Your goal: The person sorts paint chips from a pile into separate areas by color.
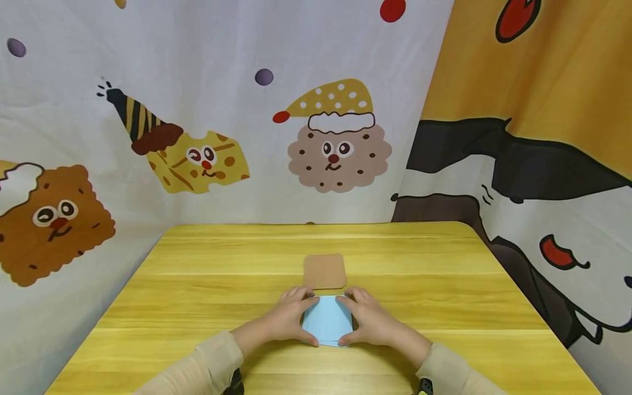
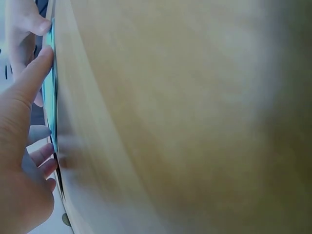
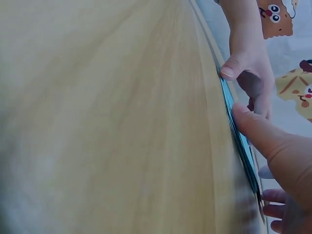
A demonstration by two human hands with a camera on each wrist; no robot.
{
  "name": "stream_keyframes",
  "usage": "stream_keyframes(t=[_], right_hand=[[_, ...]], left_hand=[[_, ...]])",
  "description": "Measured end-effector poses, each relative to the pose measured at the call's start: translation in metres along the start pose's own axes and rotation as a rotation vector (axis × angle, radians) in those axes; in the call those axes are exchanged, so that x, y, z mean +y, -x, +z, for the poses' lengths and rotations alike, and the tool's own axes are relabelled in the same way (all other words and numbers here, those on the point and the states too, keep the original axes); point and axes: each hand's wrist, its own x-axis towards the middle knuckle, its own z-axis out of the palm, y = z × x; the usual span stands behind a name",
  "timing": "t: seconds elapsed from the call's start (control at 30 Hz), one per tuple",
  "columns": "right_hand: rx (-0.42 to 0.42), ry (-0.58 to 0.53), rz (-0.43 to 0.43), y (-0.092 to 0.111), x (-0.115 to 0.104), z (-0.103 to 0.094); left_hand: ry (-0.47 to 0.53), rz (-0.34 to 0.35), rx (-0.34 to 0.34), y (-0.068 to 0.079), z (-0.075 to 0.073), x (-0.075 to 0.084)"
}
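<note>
A thin stack of light-blue paper sheets (image 1: 327, 321) lies on the table in front of me, its near edges slightly out of line. My left hand (image 1: 293, 315) grips its left side, thumb at the near corner and fingers toward the far one. Mirroring it, my right hand (image 1: 369, 318) holds the right side the same way. In the right wrist view the layered edge of the blue sheets (image 3: 239, 139) shows beside the thumb. Just beyond the stack is a flat brown square (image 1: 324, 271) with rounded corners, close to the fingertips of both hands.
The yellow wood-grain table (image 1: 197, 296) has rounded far corners. Behind it hangs a white curtain (image 1: 222, 55) with cartoon biscuits and cheese, and an orange printed section (image 1: 474, 71) on the right. A dark band (image 1: 425, 385) sits at the right wrist.
</note>
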Motion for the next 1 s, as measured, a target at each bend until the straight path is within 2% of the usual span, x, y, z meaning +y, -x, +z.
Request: stream_keyframes(t=[0.23, 0.53, 0.7, 0.8, 1.0], right_hand=[[-0.049, 0.000, 0.000, 0.002, -0.003, -0.001], [-0.056, -0.011, -0.012, 0.003, -0.004, -0.007], [-0.068, -0.022, -0.002, 0.004, 0.001, -0.010], [-0.060, -0.005, 0.006, 0.005, 0.007, -0.014], [-0.019, 0.051, 0.034, 0.012, 0.020, -0.033]], left_hand=[[-0.004, -0.006, -0.021, 0.001, 0.000, -0.001], [-0.001, -0.006, -0.034, 0.001, -0.004, 0.003], [-0.004, 0.036, -0.005, 0.001, -0.008, -0.002], [-0.020, 0.049, 0.015, 0.003, -0.014, -0.007], [-0.086, 0.006, 0.036, 0.009, -0.035, -0.017]])
